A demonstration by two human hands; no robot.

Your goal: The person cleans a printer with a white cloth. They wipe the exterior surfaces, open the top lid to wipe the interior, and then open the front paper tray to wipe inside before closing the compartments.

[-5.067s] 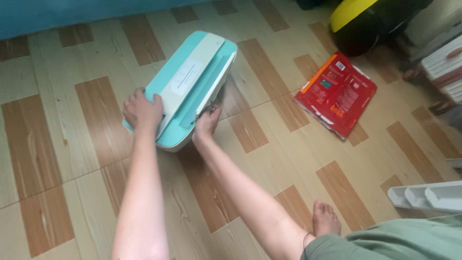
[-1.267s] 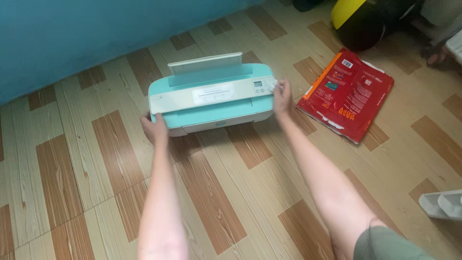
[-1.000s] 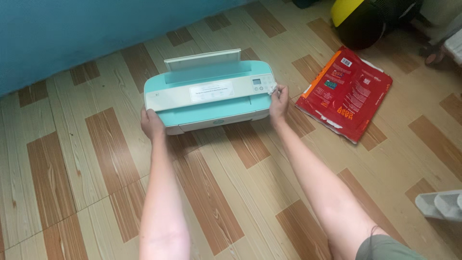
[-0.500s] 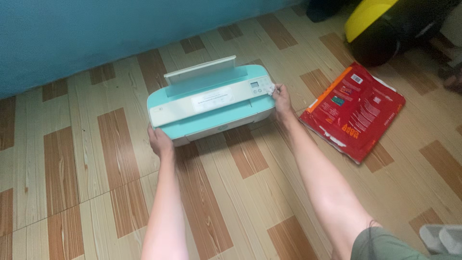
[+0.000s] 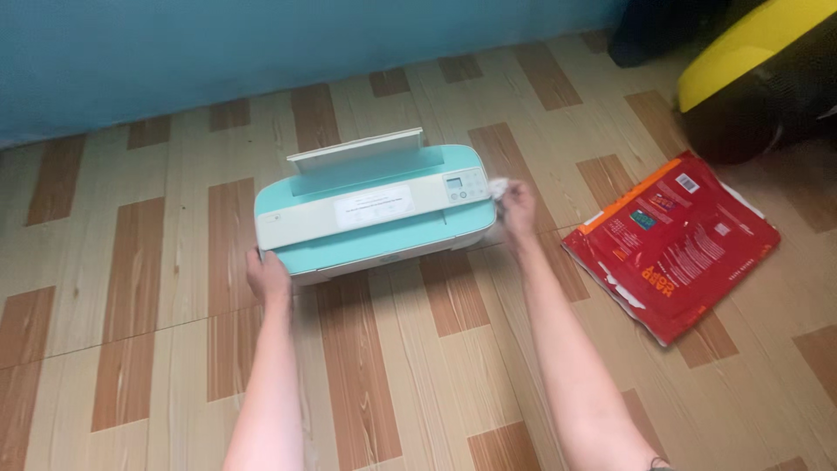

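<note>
Teal-and-cream plastic desktop printer (image 5: 377, 209) sits on the wood-patterned tile floor (image 5: 131, 288) near the blue wall (image 5: 218, 52), its rear paper tray tilted up. Both arms reach straight forward: the left hand (image 5: 267, 277) cups the printer's front left corner, fingers hidden behind the casing, while the right hand (image 5: 518, 207) presses a small crumpled white wad (image 5: 499, 187) against the printer's right end. Beside it lies a flat red paper packet (image 5: 676, 244). At the frame's top right 1 yellow-and-black object (image 5: 758, 70) is cut off and blurred

Smooth matt plastic printer (image 5: 375, 214), glossy red paper pkg (image 5: 676, 244), wood-look floor (image 5: 131, 288).
</note>
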